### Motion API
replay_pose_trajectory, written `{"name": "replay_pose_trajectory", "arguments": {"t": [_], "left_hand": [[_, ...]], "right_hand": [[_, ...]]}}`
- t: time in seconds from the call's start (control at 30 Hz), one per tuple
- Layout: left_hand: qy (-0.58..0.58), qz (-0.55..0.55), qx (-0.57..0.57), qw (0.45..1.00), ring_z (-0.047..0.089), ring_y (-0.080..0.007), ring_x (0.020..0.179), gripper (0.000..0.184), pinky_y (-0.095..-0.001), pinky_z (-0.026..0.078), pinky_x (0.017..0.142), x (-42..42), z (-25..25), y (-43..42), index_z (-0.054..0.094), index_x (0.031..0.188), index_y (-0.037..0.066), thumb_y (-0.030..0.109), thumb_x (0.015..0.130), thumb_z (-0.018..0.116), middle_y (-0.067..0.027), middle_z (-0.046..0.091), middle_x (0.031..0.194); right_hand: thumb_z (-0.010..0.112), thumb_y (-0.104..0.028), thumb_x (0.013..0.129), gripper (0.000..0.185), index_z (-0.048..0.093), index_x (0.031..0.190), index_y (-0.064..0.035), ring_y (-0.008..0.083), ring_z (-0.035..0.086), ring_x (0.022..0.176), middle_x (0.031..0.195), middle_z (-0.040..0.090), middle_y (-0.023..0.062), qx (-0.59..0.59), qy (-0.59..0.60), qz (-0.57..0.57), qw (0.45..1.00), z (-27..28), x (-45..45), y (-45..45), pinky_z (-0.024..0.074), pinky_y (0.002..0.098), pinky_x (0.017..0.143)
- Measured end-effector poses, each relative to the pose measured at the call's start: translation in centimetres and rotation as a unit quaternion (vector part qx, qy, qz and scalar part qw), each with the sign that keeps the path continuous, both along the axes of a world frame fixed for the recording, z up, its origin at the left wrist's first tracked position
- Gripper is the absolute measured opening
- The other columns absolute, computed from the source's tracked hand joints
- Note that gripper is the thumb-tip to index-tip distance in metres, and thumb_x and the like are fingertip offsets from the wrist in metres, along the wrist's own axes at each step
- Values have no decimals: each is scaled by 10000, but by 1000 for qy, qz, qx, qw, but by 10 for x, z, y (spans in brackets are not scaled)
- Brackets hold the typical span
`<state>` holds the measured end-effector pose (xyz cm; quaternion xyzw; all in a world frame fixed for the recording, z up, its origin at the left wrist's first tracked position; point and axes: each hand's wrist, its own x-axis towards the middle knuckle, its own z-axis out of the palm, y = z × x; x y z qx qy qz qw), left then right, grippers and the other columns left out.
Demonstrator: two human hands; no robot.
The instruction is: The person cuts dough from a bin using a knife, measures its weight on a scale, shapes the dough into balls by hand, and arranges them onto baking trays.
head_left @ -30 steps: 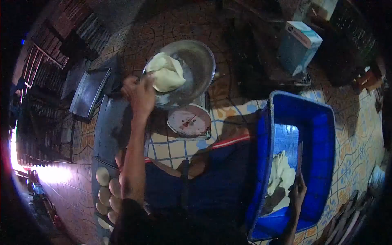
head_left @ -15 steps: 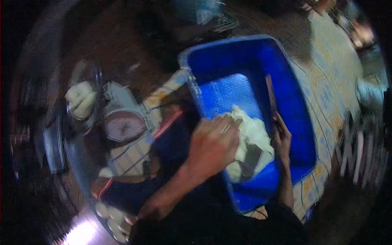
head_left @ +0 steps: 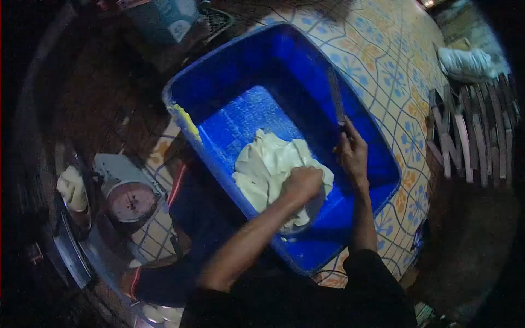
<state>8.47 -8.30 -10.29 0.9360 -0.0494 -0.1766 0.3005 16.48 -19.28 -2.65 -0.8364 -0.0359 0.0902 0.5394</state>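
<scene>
A mass of pale dough lies on the floor of a blue plastic tub. My left hand presses its curled fingers into the right part of the dough; the fingertips are hidden in it. At the tub's right side, my right hand grips the handle of a long flat blade, which points up and away along the inner wall. The blade is apart from the dough.
At the left a scale with a round dial stands beside a metal bowl holding dough. Dough balls sit at the bottom left. Wooden sticks and a white bundle lie at the right. A box stands at the top.
My left hand has gone from the dough in the bowl to the dough in the tub. The view has swung right. My right hand still holds the blade.
</scene>
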Motion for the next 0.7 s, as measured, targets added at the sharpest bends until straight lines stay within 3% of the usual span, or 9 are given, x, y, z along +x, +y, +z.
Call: {"name": "replay_pose_trajectory", "arguments": {"t": [0.13, 0.23, 0.3, 0.37, 0.43, 0.5, 0.53, 0.63, 0.7], "left_hand": [[-91, 201, -170, 960, 667, -325, 838, 210, -392, 511, 750, -15, 34, 74, 684, 955, 13, 71, 766, 613, -197, 675, 859], [-126, 287, -224, 923, 668, -349, 788, 198, -396, 502, 719, -17, 71, 102, 655, 948, -17, 42, 780, 569, -199, 676, 819], [-151, 340, -240, 897, 674, -323, 798, 195, -381, 502, 718, -23, 91, 112, 646, 955, -17, 26, 784, 564, -195, 679, 830], [-227, 407, -263, 845, 671, -245, 771, 184, -328, 497, 701, -28, 106, 128, 605, 971, -15, -19, 794, 555, -150, 668, 797], [-254, 393, -252, 847, 634, -233, 793, 241, -312, 494, 702, -39, 141, 162, 573, 997, 3, 21, 759, 608, -107, 616, 901], [-329, 333, -207, 859, 582, -229, 868, 326, -292, 489, 712, -69, 187, 185, 570, 1013, 26, 88, 710, 670, -113, 535, 1021], [-372, 277, -184, 867, 515, -252, 1027, 447, -332, 490, 773, -85, 200, 205, 564, 1060, 46, 124, 643, 704, -156, 436, 1217], [-368, 401, -97, 833, 412, -303, 1156, 459, -402, 447, 891, -146, 247, 249, 586, 1090, 47, 278, 720, 730, -178, 338, 1314], [-434, 335, 107, 830, 284, -363, 1251, 505, -460, 350, 1004, -191, 254, 311, 608, 1117, 51, 479, 848, 610, -159, 213, 1422]], "right_hand": [[477, -110, 925, 390, 512, 1304, -24, 90, 508, 551, 916, 642, 92, -21, 80, 147, 986, -19, -14, 4, 446, 257, 503], [467, -151, 930, 406, 495, 1317, -32, 208, 602, 859, 981, 652, 147, -104, 103, 326, 934, -36, -72, 15, 471, 352, 814], [462, -156, 938, 427, 459, 1351, -45, 227, 599, 908, 948, 641, 162, -87, 304, 303, 899, 21, -91, 13, 452, 360, 857], [445, -159, 953, 444, 417, 1380, -40, 121, 483, 681, 772, 557, 57, -107, 241, 425, 866, 31, -108, -12, 443, 290, 653], [447, -165, 957, 431, 435, 1364, -23, 109, 472, 604, 704, 532, 22, -57, 300, 404, 862, 45, -122, -17, 431, 289, 585], [455, -174, 959, 424, 450, 1356, -24, 80, 443, 540, 666, 506, -11, -10, 321, 282, 904, 36, -120, -16, 409, 268, 517], [460, -171, 958, 423, 455, 1359, -37, 51, 405, 505, 647, 478, -36, 8, 294, 210, 932, 31, -115, -3, 372, 240, 466], [452, -82, 938, 435, 455, 1373, -78, 54, 434, 502, 662, 501, -28, -22, 119, 197, 973, 5, -92, 32, 377, 223, 441], [449, -92, 946, 426, 446, 1369, -39, 43, 431, 502, 670, 513, -24, 21, 125, 228, 965, -13, -83, 47, 363, 221, 433]]}}
